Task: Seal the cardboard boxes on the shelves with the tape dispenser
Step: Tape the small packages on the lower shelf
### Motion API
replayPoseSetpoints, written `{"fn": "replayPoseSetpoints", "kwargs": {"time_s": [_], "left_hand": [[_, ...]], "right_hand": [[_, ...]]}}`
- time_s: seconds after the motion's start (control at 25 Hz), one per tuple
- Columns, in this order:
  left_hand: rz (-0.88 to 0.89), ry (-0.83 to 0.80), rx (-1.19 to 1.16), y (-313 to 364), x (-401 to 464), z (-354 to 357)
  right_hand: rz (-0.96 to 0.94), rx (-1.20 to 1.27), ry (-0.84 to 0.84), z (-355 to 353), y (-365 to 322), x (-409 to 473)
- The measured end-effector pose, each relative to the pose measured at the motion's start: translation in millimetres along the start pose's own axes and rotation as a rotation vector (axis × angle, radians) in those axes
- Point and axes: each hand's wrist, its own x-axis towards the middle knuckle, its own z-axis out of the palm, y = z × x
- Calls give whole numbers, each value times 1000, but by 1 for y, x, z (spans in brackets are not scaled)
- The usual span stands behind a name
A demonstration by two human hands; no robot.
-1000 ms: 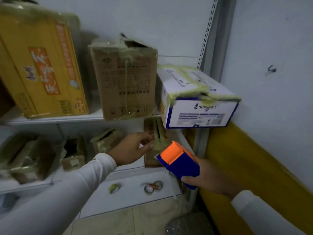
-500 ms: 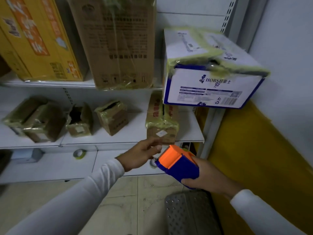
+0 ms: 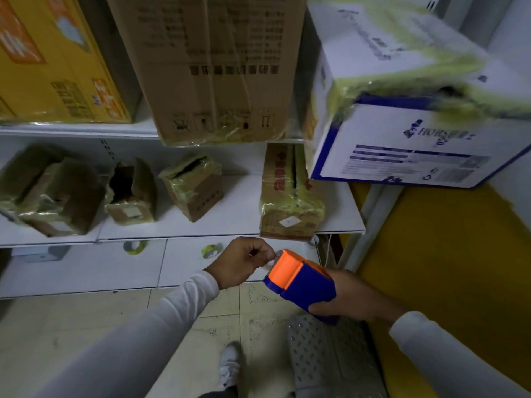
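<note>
The right hand is gripping the blue plastic tape dispenser with the orange front cap, its fingers wrapped under the blue body. The dispenser is hanging in the air in front of and below the middle white metal shelf. The left hand is at the orange mouth, fingers curled and pinching there; the tape end itself is too small to make out, so I cannot tell whether anything is caught.

Judgement: the step in hand is freeing the tape end, before any strip is being laid. The nearest target is looking like the upright brown cardboard box wrapped in yellowish tape, standing at the shelf's front edge just above the hands.

Next move, as I read it: drawing out a length, then raising the dispenser to that box.

Room: the white-and-blue printed carton is overhanging the upper shelf directly above this box, crowding the approach from above. The yellow wall panel is closing off the right. Open space is lying to the left and toward the person, above the tiled floor.
</note>
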Motion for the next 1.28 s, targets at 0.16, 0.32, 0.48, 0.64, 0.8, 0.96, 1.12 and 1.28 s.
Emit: {"fn": "replayPoseSetpoints", "kwargs": {"time_s": [0.16, 0.32, 0.48, 0.64, 0.8, 0.96, 1.12, 1.28], "left_hand": [[-44, -77, -18, -29, 30, -22], [-6, -111, 59, -44, 61, -23], [53, 70, 333, -49, 92, -9], [-257, 401, 367, -61, 128, -8], [-441, 330, 281, -57, 164, -6], [-559, 276, -121, -43, 172, -2], [-567, 305, -492, -49, 159, -15], [-547, 344, -429, -60, 139, -57]], "right_hand": [[71, 83, 7, 9, 1, 29], [115, 126, 141, 16, 2, 43], [121, 66, 248, 3, 7, 52], [178, -18, 291, -21, 25, 43], [201, -32, 308, -36, 38, 32], [190, -23, 335, -46, 46, 29], [160, 3, 305, -53, 45, 28], [114, 0, 255, -56, 28, 29]]}}
